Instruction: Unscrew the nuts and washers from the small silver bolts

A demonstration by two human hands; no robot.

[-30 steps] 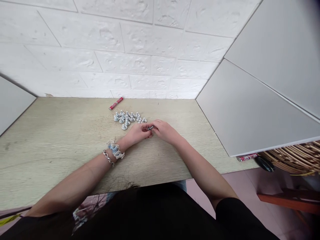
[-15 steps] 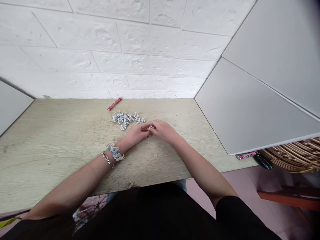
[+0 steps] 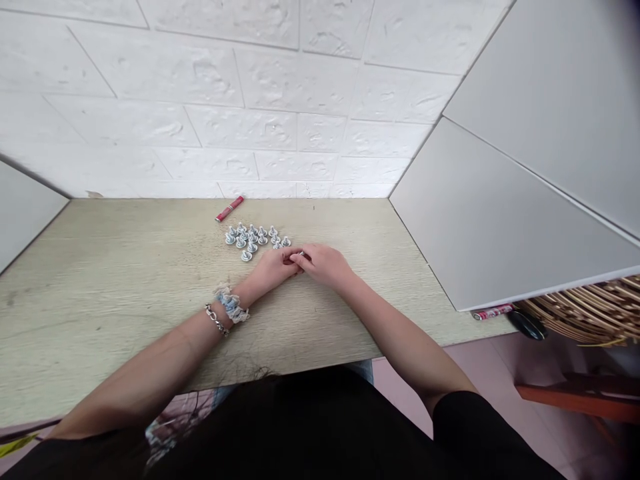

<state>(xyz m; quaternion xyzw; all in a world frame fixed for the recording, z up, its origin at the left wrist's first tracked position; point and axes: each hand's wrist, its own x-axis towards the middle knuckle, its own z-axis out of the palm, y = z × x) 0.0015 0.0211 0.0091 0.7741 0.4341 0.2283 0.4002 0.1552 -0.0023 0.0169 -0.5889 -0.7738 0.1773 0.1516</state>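
Observation:
My left hand (image 3: 271, 268) and my right hand (image 3: 326, 264) meet over the wooden tabletop, fingertips closed together. Between them a sliver of a small silver bolt (image 3: 301, 253) shows; the fingers cover most of it. Both hands grip this one piece. Just beyond and left of my left hand stands a cluster of several silver bolts (image 3: 253, 237) with wide washers, shanks pointing up. One bolt (image 3: 246, 255) sits a little apart at the cluster's near side. My left fingers partly hide the bolts at the right end.
A red tube-shaped packet (image 3: 229, 209) lies near the white brick-pattern wall (image 3: 240, 127). Grey panels (image 3: 500, 200) border the table (image 3: 150, 267) on the right. Past the right edge are another red packet (image 3: 493, 312), a black object (image 3: 529, 325) and a wicker item (image 3: 590, 310).
My right fingers have turned and closed further over the bolt, so less of it shows. My left hand stays almost in place, and the cluster is unchanged.

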